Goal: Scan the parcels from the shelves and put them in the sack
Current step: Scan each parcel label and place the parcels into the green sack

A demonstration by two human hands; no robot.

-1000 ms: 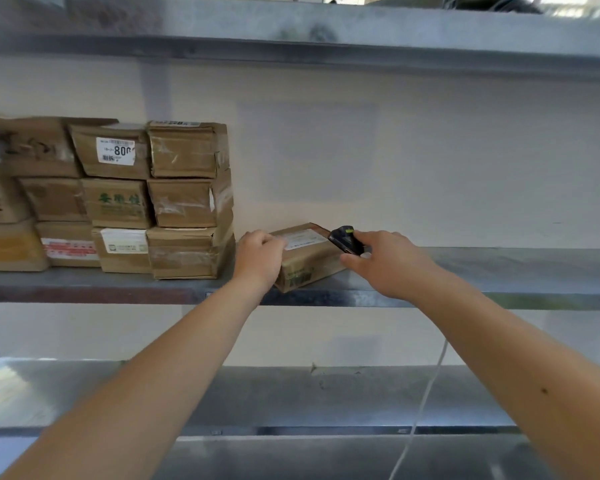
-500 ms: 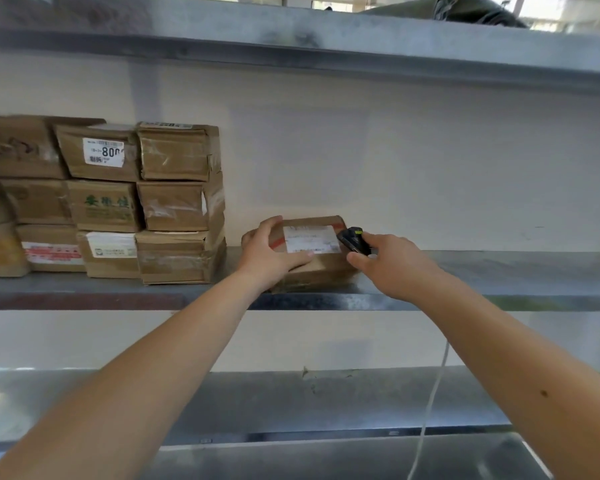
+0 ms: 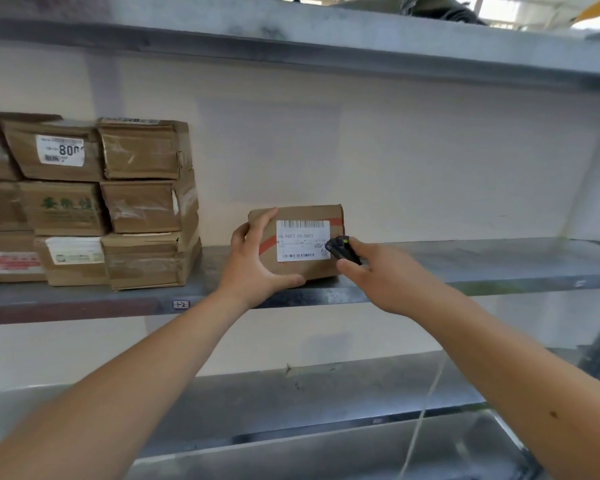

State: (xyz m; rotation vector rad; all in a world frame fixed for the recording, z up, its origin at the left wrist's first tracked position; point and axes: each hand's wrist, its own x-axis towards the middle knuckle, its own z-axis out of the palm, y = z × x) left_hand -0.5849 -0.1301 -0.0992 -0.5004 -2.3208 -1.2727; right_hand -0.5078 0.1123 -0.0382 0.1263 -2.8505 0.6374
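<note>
A brown parcel (image 3: pixel 298 216) stands tipped up on the middle shelf (image 3: pixel 465 268), near the middle of the view, with its white label (image 3: pixel 302 240) facing the camera. The label has black bar lines at the top and bottom. A red stripe runs across the box behind the label.

The left hand (image 3: pixel 257 268) holds the parcel at its 9 o'clock side. The fingers curl over the top corner and the thumb goes under the bottom edge. The right hand (image 3: pixel 381 275) is at the parcel's 3 o'clock side. It pinches a small black scanner (image 3: pixel 342 249), and the scanner's tip is right at the edge of the label.

At 9 o'clock from the parcel, well apart, sits a stack of boxes (image 3: pixel 146 202), three rows high, all brown card with shiny tape. One box at the top has a white sticker (image 3: pixel 60 150) with big numbers.

The shelf is grey metal, dull and a bit scratched. Another grey shelf (image 3: pixel 291 39) runs across at 12 o'clock, and a lower shelf (image 3: pixel 326 393) lies at 6 o'clock. The wall (image 3: pixel 395 150) behind is plain cream. A thin white cord (image 3: pixel 426 410) hangs down at 5 o'clock.
</note>
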